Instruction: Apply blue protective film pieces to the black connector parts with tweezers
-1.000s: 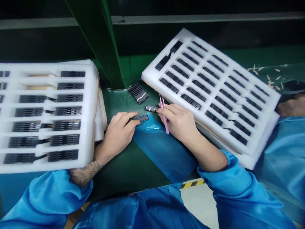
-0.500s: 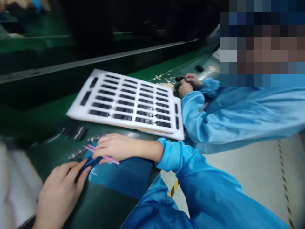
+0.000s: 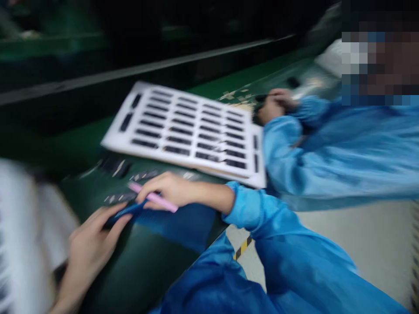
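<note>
The view is blurred and tilted. On the green worktop (image 3: 153, 270), the person's right hand (image 3: 166, 192) is closed around pink tweezers (image 3: 153, 198), which lie along the fingers, seemingly ready for small work. Small dark strips (image 3: 119, 198) lie just beside those fingers, perhaps within easy reach for that reason. The left hand (image 3: 91, 240) is near, its fingers stretched toward a dark blue object (image 3: 127, 211); I cannot tell whether it grips it. A blue mat (image 3: 186, 226) lies under the hands. Far off, a white foam tray (image 3: 113, 146) holds rows of dark parts, its slots apparently keeping them apart. Another foam tray (image 3: 22, 226) sits left. At right, a co-worker's hands (image 3: 275, 104) work beyond a blue sleeve (image 3: 327, 161).
</note>
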The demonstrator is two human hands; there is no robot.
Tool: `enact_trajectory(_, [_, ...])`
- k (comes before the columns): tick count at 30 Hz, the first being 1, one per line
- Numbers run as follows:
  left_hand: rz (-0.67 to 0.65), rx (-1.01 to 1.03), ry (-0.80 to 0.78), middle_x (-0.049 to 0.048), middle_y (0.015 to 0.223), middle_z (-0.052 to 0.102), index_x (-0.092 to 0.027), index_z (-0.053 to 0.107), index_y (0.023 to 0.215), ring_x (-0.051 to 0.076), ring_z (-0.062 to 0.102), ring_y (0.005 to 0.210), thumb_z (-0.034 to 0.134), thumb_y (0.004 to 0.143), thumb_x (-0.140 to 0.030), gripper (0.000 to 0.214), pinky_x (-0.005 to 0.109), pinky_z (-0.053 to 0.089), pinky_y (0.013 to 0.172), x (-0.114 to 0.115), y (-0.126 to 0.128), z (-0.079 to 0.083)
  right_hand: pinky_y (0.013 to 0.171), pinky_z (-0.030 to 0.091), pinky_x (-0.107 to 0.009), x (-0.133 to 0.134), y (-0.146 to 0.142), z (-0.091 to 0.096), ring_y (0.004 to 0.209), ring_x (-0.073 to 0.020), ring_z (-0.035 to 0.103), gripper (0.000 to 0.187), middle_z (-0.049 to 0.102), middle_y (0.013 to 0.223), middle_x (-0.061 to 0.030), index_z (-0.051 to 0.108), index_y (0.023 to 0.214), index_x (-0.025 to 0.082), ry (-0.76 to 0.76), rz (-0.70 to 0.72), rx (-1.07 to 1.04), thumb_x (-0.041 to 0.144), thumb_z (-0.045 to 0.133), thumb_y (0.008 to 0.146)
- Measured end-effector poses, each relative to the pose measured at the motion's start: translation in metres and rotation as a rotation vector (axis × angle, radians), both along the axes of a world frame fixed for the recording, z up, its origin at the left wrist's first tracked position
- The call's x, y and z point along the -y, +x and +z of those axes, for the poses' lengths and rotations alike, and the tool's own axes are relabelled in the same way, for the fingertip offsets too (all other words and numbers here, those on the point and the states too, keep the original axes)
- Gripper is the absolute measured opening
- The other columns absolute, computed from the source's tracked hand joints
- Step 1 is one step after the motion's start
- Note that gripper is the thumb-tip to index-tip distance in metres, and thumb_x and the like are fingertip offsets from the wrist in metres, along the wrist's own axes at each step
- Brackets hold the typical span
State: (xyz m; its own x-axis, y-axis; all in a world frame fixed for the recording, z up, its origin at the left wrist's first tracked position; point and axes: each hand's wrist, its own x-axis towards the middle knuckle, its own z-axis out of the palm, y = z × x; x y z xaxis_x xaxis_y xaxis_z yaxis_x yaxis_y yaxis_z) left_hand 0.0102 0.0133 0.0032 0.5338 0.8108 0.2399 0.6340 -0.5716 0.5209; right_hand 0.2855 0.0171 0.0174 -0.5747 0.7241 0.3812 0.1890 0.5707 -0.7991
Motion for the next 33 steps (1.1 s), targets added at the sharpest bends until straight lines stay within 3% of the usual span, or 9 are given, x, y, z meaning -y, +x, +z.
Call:
enact_trajectory(3, [0.052, 0.018, -0.086, 0.0011, 0.101, 0.075, -0.025, 0.071, 0.115, 0.018, 0.07, 0.084, 0.068, 0.094, -0.04, 0.026, 0.027, 0.053, 0.076, 0.008, 0.013, 0.014, 0.077, 0.055, -0.026, 0.006, -0.007, -0.006, 0.084, -0.0186, 0.074, 0.019, 0.077, 0.098, -0.0085, 0.072, 0.1, 0.014, -0.161, -0.154, -0.118, 0.026, 0.074, 0.086])
enact_trajectory(6, [0.088, 0.104, -0.156, 0.0011, 0.091, 0.074, -0.022, 0.074, 0.108, 0.015, 0.068, 0.079, 0.074, 0.09, -0.037, 0.023, 0.025, 0.053, 0.076, 0.002, 0.012, 0.008, 0.071, 0.058, -0.027, 0.003, -0.01, -0.016, 0.082, -0.0203, 0.075, 0.022, 0.078, 0.099, -0.0087, 0.072, 0.1, 0.016, -0.322, -0.149, -0.113, 0.024, 0.08, 0.081])
enact_trajectory(11, [0.048, 0.188, -0.175, 0.001, 0.089, 0.075, -0.019, 0.075, 0.102, 0.013, 0.067, 0.079, 0.077, 0.088, -0.03, 0.018, 0.025, 0.053, 0.077, 0.005, 0.012, 0.007, 0.083, 0.058, -0.033, 0.01, -0.011, -0.007, 0.088, -0.0219, 0.075, 0.019, 0.079, 0.1, -0.0065, 0.075, 0.102, 0.02, -0.105, -0.195, -0.004, 0.025, 0.077, 0.084])
enact_trajectory(14, [0.013, 0.21, -0.174, 0.001, 0.09, 0.076, -0.019, 0.075, 0.101, 0.014, 0.067, 0.08, 0.077, 0.087, -0.03, 0.018, 0.025, 0.053, 0.077, 0.006, 0.012, 0.007, 0.093, 0.056, -0.041, 0.012, -0.011, -0.004, 0.097, -0.0236, 0.073, 0.027, 0.078, 0.103, -0.0069, 0.074, 0.117, 0.024, -0.042, -0.28, -0.059, 0.035, 0.067, 0.094])
enact_trajectory(17, [-0.004, 0.202, -0.182, 0.001, 0.09, 0.076, -0.019, 0.075, 0.101, 0.014, 0.067, 0.079, 0.078, 0.086, -0.031, 0.019, 0.025, 0.053, 0.077, 0.004, 0.012, 0.007, 0.086, 0.058, -0.043, 0.011, -0.01, -0.006, 0.087, -0.0225, 0.073, 0.047, 0.077, 0.095, -0.0068, 0.072, 0.125, 0.027, -0.296, -0.273, -0.28, 0.058, 0.046, 0.101])
enact_trajectory(20, [-0.019, 0.18, -0.198, 0.0008, 0.089, 0.075, -0.02, 0.075, 0.102, 0.013, 0.067, 0.078, 0.078, 0.087, -0.031, 0.019, 0.025, 0.052, 0.076, 0.003, 0.011, 0.006, 0.065, 0.058, -0.038, 0.009, -0.011, -0.009, 0.068, -0.0203, 0.069, 0.048, 0.075, 0.076, -0.0065, 0.082, 0.1, 0.027, -0.537, -0.235, -0.349, 0.067, 0.057, 0.092])
enact_trajectory(24, [-0.025, 0.172, -0.192, -0.0002, 0.086, 0.074, -0.02, 0.076, 0.099, 0.013, 0.066, 0.076, 0.078, 0.086, -0.027, 0.015, 0.025, 0.051, 0.074, 0.003, 0.012, 0.005, 0.055, 0.057, -0.03, 0.006, -0.015, -0.007, 0.063, -0.0184, 0.07, 0.029, 0.078, 0.076, -0.0041, 0.082, 0.089, 0.025, -0.658, -0.229, -0.225, 0.048, 0.088, 0.072])
enact_trajectory(29, [0.014, 0.166, -0.208, -0.0006, 0.084, 0.073, -0.021, 0.076, 0.1, 0.012, 0.064, 0.072, 0.082, 0.082, -0.027, 0.019, 0.023, 0.051, 0.071, 0.003, 0.012, 0.006, 0.06, 0.059, -0.027, 0.003, -0.019, -0.004, 0.071, -0.0166, 0.073, 0.018, 0.079, 0.083, -0.0022, 0.082, 0.09, 0.027, -0.64, -0.221, -0.233, 0.03, 0.088, 0.073])
enact_trajectory(33, [0.053, 0.176, -0.236, -0.0014, 0.082, 0.072, -0.02, 0.076, 0.099, 0.01, 0.064, 0.069, 0.085, 0.078, -0.028, 0.024, 0.021, 0.051, 0.067, 0.003, 0.014, 0.008, 0.061, 0.06, -0.03, 0.003, -0.023, -0.005, 0.072, -0.0182, 0.073, 0.016, 0.079, 0.084, -0.0034, 0.082, 0.086, 0.026, -0.544, -0.272, -0.213, 0.028, 0.088, 0.072])
